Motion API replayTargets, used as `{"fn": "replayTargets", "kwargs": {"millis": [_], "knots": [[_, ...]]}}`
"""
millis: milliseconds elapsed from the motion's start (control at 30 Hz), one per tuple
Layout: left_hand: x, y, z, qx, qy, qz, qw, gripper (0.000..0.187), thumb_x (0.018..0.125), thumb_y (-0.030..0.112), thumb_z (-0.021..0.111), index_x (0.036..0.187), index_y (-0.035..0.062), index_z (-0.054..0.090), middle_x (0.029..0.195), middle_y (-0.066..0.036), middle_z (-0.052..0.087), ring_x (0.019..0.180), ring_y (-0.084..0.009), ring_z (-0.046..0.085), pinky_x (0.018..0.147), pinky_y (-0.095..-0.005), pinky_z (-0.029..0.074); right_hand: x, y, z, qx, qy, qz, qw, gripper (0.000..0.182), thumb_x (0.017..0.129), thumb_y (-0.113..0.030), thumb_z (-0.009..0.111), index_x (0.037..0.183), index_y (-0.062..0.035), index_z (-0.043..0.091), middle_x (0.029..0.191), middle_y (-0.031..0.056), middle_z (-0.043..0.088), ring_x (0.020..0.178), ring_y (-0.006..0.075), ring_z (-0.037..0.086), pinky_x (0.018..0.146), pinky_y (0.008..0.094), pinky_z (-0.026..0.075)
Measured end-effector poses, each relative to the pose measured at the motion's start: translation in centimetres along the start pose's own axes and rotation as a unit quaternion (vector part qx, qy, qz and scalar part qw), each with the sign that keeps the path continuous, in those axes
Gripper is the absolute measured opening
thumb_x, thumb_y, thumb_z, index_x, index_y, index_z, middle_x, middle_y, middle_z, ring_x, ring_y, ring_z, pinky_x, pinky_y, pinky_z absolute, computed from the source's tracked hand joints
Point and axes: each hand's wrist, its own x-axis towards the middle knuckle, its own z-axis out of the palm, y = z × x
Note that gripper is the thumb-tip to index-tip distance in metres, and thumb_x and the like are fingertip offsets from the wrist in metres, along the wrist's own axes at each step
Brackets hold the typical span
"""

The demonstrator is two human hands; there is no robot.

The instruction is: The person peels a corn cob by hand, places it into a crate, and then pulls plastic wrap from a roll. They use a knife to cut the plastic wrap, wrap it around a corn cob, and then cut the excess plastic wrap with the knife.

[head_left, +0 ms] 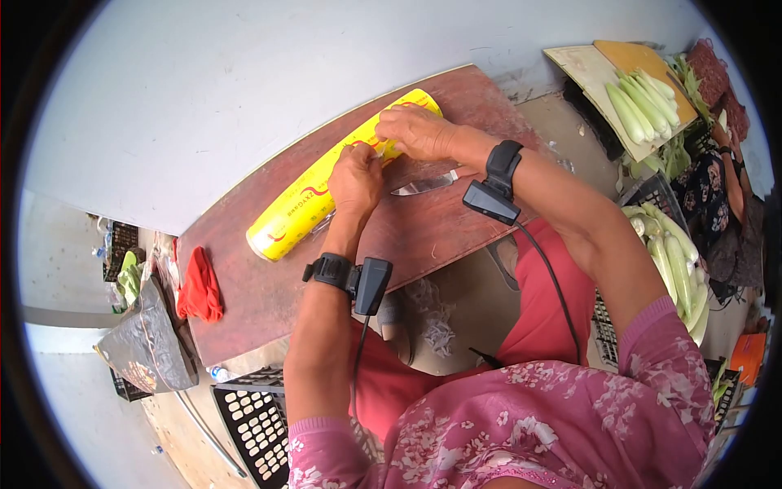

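Head view: I judge the left hand (355,181) and right hand (415,133) are picking at the yellow printed cylindrical roll (295,213) on the reddish-brown tabletop (236,314); fingers curled, I can't tell whether gripping. Next probably needs steadying it.

Produce packing area, judging by piled green vegetables (676,265), black plastic crates (259,433) and the yellow roll (295,210)

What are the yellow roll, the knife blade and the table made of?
The roll looks like smooth plastic film, judging by its sheen; the yellow printed layer may be paper or plastic. The blade looks like smooth metal, probably steel: grey and shiny. The table could be wood or laminate: reddish-brown, with a worn, scuffed surface.
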Motion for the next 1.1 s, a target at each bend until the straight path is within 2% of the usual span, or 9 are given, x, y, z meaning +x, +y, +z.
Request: {"fn": "replayTargets", "kwargs": {"millis": [233, 333, 433, 633, 733, 833, 933, 1033, 1100], "knots": [[-0.1, 0.2, -0.4, -0.020, -0.024, -0.017, 0.999, 0.011, 0.083, 0.018, 0.065, 0.088, 0.0075, 0.065, 0.095, -0.014, 0.067, 0.087, -0.0370, 0.064, 0.076, -0.0443, 0.050, -1.0, 2.2, -1.2, -0.113, -0.007, 0.068, 0.991, 0.011, 0.079, -0.005, 0.065, 0.087, -0.0081, 0.056, 0.098, 0.0074, 0.054, 0.101, 0.0280, 0.052, 0.086, 0.0425, 0.043], [-0.1, 0.2, -0.4, -0.028, -0.024, -0.021, 0.999, 0.011, 0.084, 0.018, 0.066, 0.088, 0.0074, 0.066, 0.095, -0.014, 0.067, 0.087, -0.0370, 0.064, 0.076, -0.0444, 0.050, -1.3, 2.5, -1.7, -0.046, 0.012, 0.073, 0.996, 0.008, 0.083, -0.009, 0.062, 0.086, -0.0087, 0.055, 0.099, 0.0066, 0.055, 0.102, 0.0270, 0.051, 0.086, 0.0424, 0.041], [0.0, -0.2, -0.3, -0.040, -0.020, -0.024, 0.999, 0.011, 0.084, 0.018, 0.066, 0.087, 0.0072, 0.066, 0.094, -0.015, 0.067, 0.086, -0.0372, 0.064, 0.076, -0.0445, 0.050, -1.4, 2.7, -2.1, -0.047, -0.001, 0.069, 0.996, 0.007, 0.087, -0.012, 0.060, 0.087, -0.0101, 0.053, 0.095, 0.0057, 0.055, 0.101, 0.0259, 0.052, 0.085, 0.0427, 0.040], [0.1, -0.3, -0.7, -0.033, -0.011, -0.040, 0.999, 0.013, 0.084, 0.018, 0.068, 0.087, 0.0062, 0.066, 0.095, -0.017, 0.065, 0.089, -0.0369, 0.063, 0.078, -0.0448, 0.049, -1.9, 2.5, -2.3, -0.001, -0.036, 0.108, 0.993, 0.008, 0.090, -0.011, 0.057, 0.090, -0.0073, 0.051, 0.083, 0.0125, 0.059, 0.085, 0.0368, 0.057, 0.073, 0.0489, 0.044], [-0.1, -0.1, -0.9, -0.002, -0.002, -0.020, 1.000, 0.014, 0.082, 0.018, 0.069, 0.086, 0.0054, 0.068, 0.095, -0.017, 0.064, 0.092, -0.0361, 0.060, 0.080, -0.0451, 0.049, -2.1, 2.3, -2.4, 0.031, -0.039, 0.096, 0.994, 0.008, 0.088, -0.009, 0.058, 0.091, -0.0056, 0.050, 0.084, 0.0164, 0.059, 0.081, 0.0413, 0.057, 0.070, 0.0503, 0.044], [-0.1, -0.2, -0.5, 0.017, 0.000, 0.007, 1.000, 0.013, 0.080, 0.017, 0.071, 0.086, 0.0046, 0.070, 0.096, -0.018, 0.063, 0.095, -0.0362, 0.058, 0.083, -0.0451, 0.048, -2.4, 2.9, -2.0, 0.027, -0.013, 0.068, 0.997, 0.009, 0.085, -0.006, 0.059, 0.088, -0.0049, 0.051, 0.084, 0.0171, 0.059, 0.082, 0.0406, 0.057, 0.069, 0.0495, 0.043], [0.0, -0.3, -0.4, 0.014, 0.008, 0.025, 1.000, 0.012, 0.078, 0.014, 0.072, 0.085, 0.0042, 0.071, 0.097, -0.018, 0.063, 0.095, -0.0366, 0.056, 0.085, -0.0447, 0.047, -3.0, 3.9, -1.7, -0.022, -0.077, 0.119, 0.990, 0.007, 0.082, -0.001, 0.056, 0.083, -0.0036, 0.051, 0.087, 0.0187, 0.059, 0.082, 0.0407, 0.057, 0.067, 0.0480, 0.044], [0.0, -0.6, -0.4, 0.000, 0.015, 0.039, 0.999, 0.011, 0.077, 0.012, 0.073, 0.084, 0.0041, 0.071, 0.099, -0.019, 0.063, 0.096, -0.0366, 0.055, 0.086, -0.0442, 0.047, -4.0, 4.3, -1.3, -0.024, 0.018, 0.095, 0.995, 0.006, 0.082, -0.002, 0.057, 0.082, -0.0041, 0.052, 0.087, 0.0175, 0.058, 0.084, 0.0402, 0.056, 0.069, 0.0479, 0.044], [0.1, -0.8, -0.5, -0.007, 0.011, 0.039, 0.999, 0.011, 0.077, 0.012, 0.073, 0.084, 0.0044, 0.071, 0.100, -0.019, 0.064, 0.096, -0.0363, 0.055, 0.086, -0.0439, 0.047, -4.1, 4.4, -1.2, -0.018, 0.032, 0.096, 0.995, 0.010, 0.080, -0.001, 0.060, 0.082, -0.0033, 0.051, 0.089, 0.0158, 0.055, 0.086, 0.0389, 0.054, 0.072, 0.0474, 0.043]]}}
